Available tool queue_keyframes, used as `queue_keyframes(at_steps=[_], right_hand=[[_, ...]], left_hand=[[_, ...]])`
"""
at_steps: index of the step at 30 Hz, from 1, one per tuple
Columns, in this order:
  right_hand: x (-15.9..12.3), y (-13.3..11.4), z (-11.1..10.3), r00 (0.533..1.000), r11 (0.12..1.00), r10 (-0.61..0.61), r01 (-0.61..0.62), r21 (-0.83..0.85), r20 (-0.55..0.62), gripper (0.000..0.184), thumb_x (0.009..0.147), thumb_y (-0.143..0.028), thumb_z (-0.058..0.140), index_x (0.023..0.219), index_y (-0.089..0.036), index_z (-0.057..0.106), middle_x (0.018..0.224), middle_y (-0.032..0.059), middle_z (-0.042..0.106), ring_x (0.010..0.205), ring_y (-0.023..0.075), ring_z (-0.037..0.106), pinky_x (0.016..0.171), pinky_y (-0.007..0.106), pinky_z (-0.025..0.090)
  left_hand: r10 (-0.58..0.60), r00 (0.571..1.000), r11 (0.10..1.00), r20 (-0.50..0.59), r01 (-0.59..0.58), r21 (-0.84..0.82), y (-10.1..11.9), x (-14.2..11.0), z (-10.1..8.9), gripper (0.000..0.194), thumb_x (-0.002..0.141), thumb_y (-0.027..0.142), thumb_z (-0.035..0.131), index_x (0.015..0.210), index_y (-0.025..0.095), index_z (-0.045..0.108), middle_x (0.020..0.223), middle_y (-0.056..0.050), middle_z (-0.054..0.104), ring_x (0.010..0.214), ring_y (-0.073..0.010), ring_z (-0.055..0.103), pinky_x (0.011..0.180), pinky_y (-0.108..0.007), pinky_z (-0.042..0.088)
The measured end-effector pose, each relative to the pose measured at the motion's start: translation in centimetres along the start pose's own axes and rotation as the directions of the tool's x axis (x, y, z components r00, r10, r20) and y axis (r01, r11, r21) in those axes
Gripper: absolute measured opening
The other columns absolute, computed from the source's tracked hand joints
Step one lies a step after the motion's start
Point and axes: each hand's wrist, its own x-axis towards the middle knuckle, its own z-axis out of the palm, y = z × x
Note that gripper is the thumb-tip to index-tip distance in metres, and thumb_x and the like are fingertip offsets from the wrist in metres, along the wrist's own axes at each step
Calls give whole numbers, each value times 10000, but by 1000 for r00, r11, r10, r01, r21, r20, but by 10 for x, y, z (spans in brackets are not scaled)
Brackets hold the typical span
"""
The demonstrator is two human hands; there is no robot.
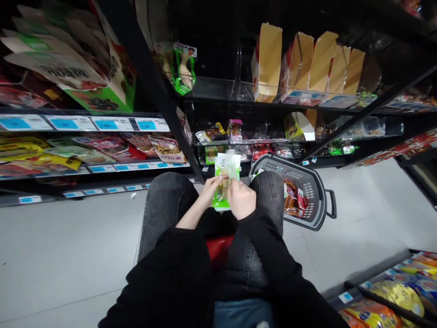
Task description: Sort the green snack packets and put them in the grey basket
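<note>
Between my knees I hold several flat green-and-white snack packets with clear windows, stacked together. My left hand grips their left side, its thumb lying on the front packet. On the right side my right hand is closed over the packets, its fingers curled. A pale, translucent piece at the top, near my right fingers, is blurred, so I cannot tell whether it is a separate packet. A grey shopping basket stands by my right knee, with red and brown snack packets in it.
Ahead are black shelves with open cardboard boxes, a hanging green snack pack and small packets on the lower levels. Bagged snacks fill the left shelf above price labels. Behind right, a low rack holds colourful bags.
</note>
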Motion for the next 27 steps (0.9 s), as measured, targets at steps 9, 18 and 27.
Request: queue_keyframes(at_steps=[9, 18, 27], right_hand=[[11, 28, 4, 977, 950, 163, -119, 287, -135, 296, 742, -379, 579, 947, -165, 575, 914, 89, 584, 859, 197, 533, 795, 334, 434], [15, 57, 15, 915, 617, 396, -325, 717, 74, 295, 711, -462, 562, 755, -171, 543, 686, -19, 595, 620, 118, 520, 606, 230, 423], [19, 74, 14, 754, 644, 648, -467, 606, -107, 231, 774, -414, 453, 858, -199, 453, 840, 42, 590, 784, 177, 551, 719, 301, 430]], left_hand=[[-188, 981, 969, 48, 193, -157, 6, -5, 4, 370, 516, 366, 778, 779, 120, 694, 718, -84, 697, 649, -236, 639, 674, -368, 487], [-13, 998, 997, 55, 9, 82, 8, -4, -1, 389, 566, 370, 751, 882, 149, 702, 970, -95, 681, 985, -280, 582, 871, -375, 433], [-13, 1000, 987, 14, 15, -161, 19, -2, -5, 686, 570, 195, 736, 1211, 230, 495, 1204, -84, 576, 1031, -249, 582, 865, -360, 475]])
